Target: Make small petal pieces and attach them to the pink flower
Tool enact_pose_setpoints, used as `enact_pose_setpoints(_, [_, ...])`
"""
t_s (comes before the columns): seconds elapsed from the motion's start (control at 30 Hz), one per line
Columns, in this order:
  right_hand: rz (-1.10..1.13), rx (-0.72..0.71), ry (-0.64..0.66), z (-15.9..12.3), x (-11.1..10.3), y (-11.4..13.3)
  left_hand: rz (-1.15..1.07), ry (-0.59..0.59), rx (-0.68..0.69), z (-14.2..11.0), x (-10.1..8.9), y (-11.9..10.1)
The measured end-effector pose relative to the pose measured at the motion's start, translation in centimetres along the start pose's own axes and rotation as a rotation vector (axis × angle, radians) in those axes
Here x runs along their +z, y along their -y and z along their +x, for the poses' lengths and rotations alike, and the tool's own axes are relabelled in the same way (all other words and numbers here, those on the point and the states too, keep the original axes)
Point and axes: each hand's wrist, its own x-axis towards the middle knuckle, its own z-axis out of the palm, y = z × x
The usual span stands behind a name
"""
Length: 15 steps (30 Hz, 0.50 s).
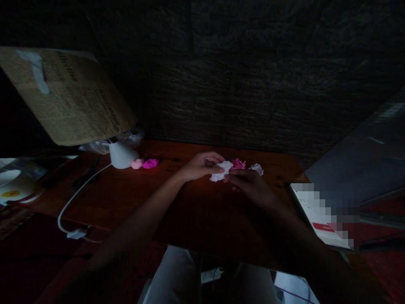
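Between my two hands is a thin, crinkled white piece [221, 172], perhaps paper or cloth. My left hand [202, 164], with a ring on one finger, pinches it from the left. At its right edge the fingers of my right hand [247, 180] close on it. Just behind my right hand lies a crumpled pink piece [238, 164], partly covered by the fingers. A crumpled whitish piece [257, 169] rests to its right on the wooden table [142, 194].
At the left stands a lamp with a white base [122, 155] and a newsprint-patterned shade [72, 97]. Beside it lie a light pink lump [137, 164] and a magenta lump [150, 163]. A white cup [12, 185] is far left, a booklet [319, 219] at right.
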Motion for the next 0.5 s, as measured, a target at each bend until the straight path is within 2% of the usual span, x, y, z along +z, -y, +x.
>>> enact_pose_setpoints(0.13, [0.069, 0.009, -0.029, 0.1, -0.1, -0.3, -0.038, -0.051, -0.003, 0.2, 0.1, 0.0])
enact_pose_setpoints(0.33, [0.130, 0.014, -0.083, 0.0, -0.3, -0.4, 0.032, -0.260, -0.007, 0.5, -1.3, 0.4])
enact_pose_setpoints(0.4, [0.131, 0.013, -0.107, 0.0, -0.3, -0.3, 0.132, -0.281, -0.017, 0.6, -2.0, 0.8])
enact_pose_setpoints(0.5, [0.134, 0.009, -0.110, 0.0, -0.2, -0.3, 0.409, -0.227, -0.022, 0.6, -2.7, 1.7])
